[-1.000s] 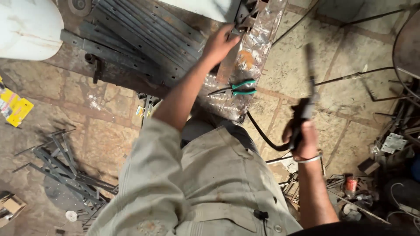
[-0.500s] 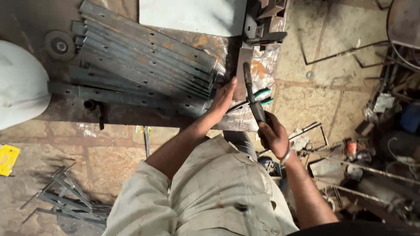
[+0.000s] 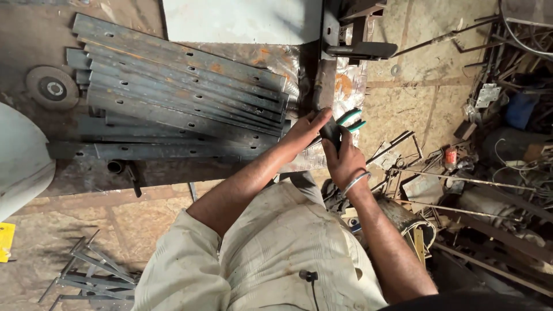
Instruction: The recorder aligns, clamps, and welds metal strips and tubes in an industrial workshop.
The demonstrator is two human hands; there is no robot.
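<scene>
Fingers of the right hand point(image 3: 344, 158) grasp a dark tool beside green-handled pliers point(image 3: 349, 120), while the left hand point(image 3: 308, 128), fingers released, steadies the flat steel bars point(image 3: 184, 98) on the counter point(image 3: 173, 167).

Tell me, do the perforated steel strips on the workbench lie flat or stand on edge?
Flat. The steel strips show their broad, hole-punched faces upward, fanned in an overlapping stack on the workbench.

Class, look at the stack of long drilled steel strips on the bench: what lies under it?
Under the steel strips a rusty bench top shows, plus more strips crossways. The rest beneath is covered.
</scene>
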